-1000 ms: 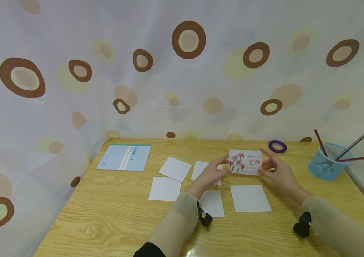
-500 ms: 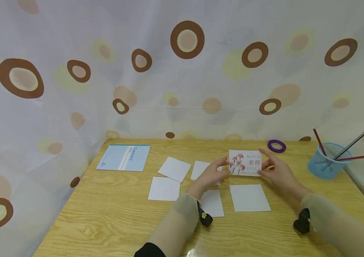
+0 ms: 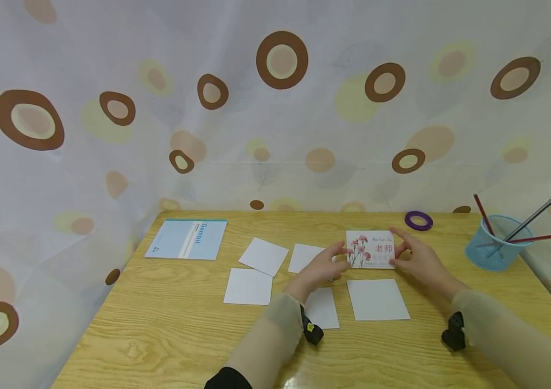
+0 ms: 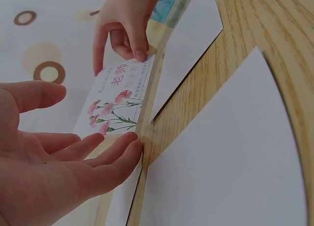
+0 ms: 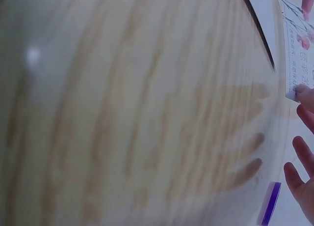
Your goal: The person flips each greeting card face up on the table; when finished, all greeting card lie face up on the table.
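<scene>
A greeting card [image 3: 370,249] with pink carnations and red Chinese characters stands propped up, tilted, its printed face toward me. My right hand [image 3: 422,261] pinches its right edge; in the right wrist view the thumb [image 5: 305,96] presses on the lower corner of the card [image 5: 300,54]. At the card's left edge is my left hand [image 3: 318,270]. Its fingers are spread and loosely bent in the left wrist view, with the thumb [image 4: 46,96] away from the card [image 4: 117,96]. Whether those fingertips touch the edge is hard to tell.
Several blank white cards lie on the wooden table [image 3: 159,324], among them one [image 3: 377,300] in front of the printed card. A light-blue notebook [image 3: 187,239] is at back left. A purple ring [image 3: 418,220] and a blue mesh cup [image 3: 496,251] holding pencils stand at right.
The printed card has come down slightly toward me, with the right hand still at its edge. The left hand's fingers have loosened and spread a little at the left edge.
</scene>
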Available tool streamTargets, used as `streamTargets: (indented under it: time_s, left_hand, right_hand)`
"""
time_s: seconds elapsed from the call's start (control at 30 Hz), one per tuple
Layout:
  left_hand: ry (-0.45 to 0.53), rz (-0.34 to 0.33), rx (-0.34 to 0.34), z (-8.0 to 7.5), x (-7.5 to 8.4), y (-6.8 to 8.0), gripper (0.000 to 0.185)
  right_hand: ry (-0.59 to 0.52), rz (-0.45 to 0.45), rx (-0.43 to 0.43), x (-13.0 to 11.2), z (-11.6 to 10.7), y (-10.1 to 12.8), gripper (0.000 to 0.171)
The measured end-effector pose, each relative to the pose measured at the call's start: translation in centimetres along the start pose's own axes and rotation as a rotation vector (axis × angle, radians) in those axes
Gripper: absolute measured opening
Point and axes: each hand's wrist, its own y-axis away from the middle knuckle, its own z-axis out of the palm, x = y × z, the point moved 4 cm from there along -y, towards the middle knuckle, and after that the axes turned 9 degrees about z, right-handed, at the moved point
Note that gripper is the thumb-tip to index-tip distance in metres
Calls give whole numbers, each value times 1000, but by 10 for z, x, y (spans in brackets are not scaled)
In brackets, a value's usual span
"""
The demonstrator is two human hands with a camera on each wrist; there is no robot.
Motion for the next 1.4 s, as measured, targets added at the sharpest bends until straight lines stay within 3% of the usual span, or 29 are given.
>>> streamTargets:
  time_s: [0.43, 0.73, 1.4]
  left_hand:
    - [13, -20, -13, 4, -1, -1, 69]
    - [13, -31, -32, 4, 1, -2, 70]
    - [-5, -40, -66, 7, 0, -6, 71]
  right_hand:
    - [50, -89, 17, 8, 4, -9, 84]
    - [171, -138, 33, 10, 4, -13, 80]
    - [254, -133, -70, 14, 6, -23, 74]
